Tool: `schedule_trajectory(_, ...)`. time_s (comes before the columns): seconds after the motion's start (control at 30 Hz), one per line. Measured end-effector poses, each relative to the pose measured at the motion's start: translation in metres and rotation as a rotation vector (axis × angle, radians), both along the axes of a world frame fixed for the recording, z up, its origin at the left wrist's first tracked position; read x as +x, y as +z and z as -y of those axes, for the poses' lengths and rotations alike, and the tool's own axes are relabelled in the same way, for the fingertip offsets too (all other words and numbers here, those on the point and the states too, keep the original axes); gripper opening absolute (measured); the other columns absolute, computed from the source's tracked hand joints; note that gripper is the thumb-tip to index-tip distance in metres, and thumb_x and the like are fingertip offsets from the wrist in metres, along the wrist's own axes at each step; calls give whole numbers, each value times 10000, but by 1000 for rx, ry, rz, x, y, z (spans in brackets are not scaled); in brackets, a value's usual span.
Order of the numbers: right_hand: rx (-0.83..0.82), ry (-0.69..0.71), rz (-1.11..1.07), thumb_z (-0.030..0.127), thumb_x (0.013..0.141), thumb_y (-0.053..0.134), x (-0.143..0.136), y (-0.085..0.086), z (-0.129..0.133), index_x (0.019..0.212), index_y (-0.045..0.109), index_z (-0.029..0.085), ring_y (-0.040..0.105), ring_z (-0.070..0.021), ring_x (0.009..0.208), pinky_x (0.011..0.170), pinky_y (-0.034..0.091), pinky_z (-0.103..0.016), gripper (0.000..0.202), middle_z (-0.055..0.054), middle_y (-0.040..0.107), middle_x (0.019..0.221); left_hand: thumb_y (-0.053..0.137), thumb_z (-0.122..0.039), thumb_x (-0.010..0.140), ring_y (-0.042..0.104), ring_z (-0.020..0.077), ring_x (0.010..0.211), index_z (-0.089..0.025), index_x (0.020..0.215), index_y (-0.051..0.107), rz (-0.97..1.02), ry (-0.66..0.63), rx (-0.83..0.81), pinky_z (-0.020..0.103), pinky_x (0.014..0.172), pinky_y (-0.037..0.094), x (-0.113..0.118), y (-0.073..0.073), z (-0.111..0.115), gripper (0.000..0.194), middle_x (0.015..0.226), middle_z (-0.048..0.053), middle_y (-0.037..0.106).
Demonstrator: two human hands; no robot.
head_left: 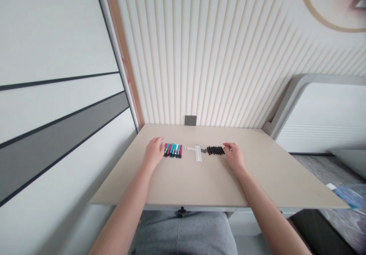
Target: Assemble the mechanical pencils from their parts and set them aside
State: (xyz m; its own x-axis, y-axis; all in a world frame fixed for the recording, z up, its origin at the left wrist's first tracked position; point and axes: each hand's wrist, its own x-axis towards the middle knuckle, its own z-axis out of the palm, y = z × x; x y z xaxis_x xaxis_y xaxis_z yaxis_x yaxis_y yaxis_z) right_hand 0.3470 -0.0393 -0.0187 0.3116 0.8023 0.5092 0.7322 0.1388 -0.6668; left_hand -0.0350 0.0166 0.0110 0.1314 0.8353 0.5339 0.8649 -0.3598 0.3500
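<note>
My left hand (153,151) rests on the tabletop at the left end of a row of slim pen-like barrels (173,150) in teal, pinkish red and white with dark ends. Its thumb and forefinger are apart, beside the nearest barrels. My right hand (235,156) lies at the far end of a row of short black tubes (215,150), fingers spread and slightly bent. Small silvery bits show by its fingers, too small to name. Between the rows lie small whitish pieces (189,148), a bundle of thin white sticks (198,153) and small dark grey pieces (204,151).
The beige desk (188,186) meets a ribbed wall with a dark socket (190,120). A white and grey cabinet (57,117) stands along the left side. To the right are a pale headboard (326,110) and a bluish clear plastic item (350,197).
</note>
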Motion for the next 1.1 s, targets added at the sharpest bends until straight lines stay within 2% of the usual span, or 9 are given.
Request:
schedule_trajectory(0.13, -15, 11, -10, 306, 819, 426, -1, 0, 0, 913, 703, 181, 606, -218, 826, 799, 458, -356, 318, -87, 690, 948, 437, -254, 905, 562, 276, 1119, -155, 1132, 592, -4, 59, -73, 427, 1007, 424, -7, -11, -5, 293, 1156, 127, 630)
schedule_trajectory(0.27, -22, 12, -27, 311, 821, 421, 0, -2, -1, 912, 705, 181, 616, -221, 825, 785, 464, -356, 325, -85, 701, 942, 464, -300, 900, 574, 280, 1112, -133, 1136, 596, -12, 53, -86, 420, 984, 442, -4, -16, -5, 317, 1148, 146, 640)
schedule_trajectory(0.47, -20, 13, -40, 326, 820, 421, -1, -3, -2, 900, 709, 185, 620, -224, 804, 770, 470, -363, 330, -84, 708, 936, 443, -334, 928, 572, 248, 1120, -179, 1154, 588, -35, -10, -129, 396, 991, 431, 1, -18, 0, 310, 1176, 108, 640)
schedule_trajectory(0.63, 24, 4, -71, 326, 824, 424, -3, 0, -1, 895, 706, 190, 616, -219, 797, 759, 468, -350, 321, -83, 710, 924, 442, -314, 925, 584, 253, 1092, -176, 1127, 598, 2, -1, -72, 402, 972, 445, 3, -20, 1, 290, 1129, 114, 646)
schedule_trajectory(0.9, -16, 28, -43, 306, 812, 422, -4, -3, -3, 878, 705, 201, 617, -221, 803, 750, 467, -352, 310, -67, 709, 923, 458, -230, 886, 592, 245, 1022, -193, 1032, 630, 59, -102, -5, 395, 945, 465, 14, -10, 8, 228, 1051, 89, 654)
schedule_trajectory(1.1, -28, 55, -33, 288, 801, 423, -4, -5, -3, 866, 703, 200, 620, -219, 780, 743, 470, -347, 300, -65, 710, 902, 468, -217, 886, 591, 242, 1009, -180, 1029, 644, -19, -73, -63, 386, 933, 459, 14, -13, 8, 230, 1044, 99, 661)
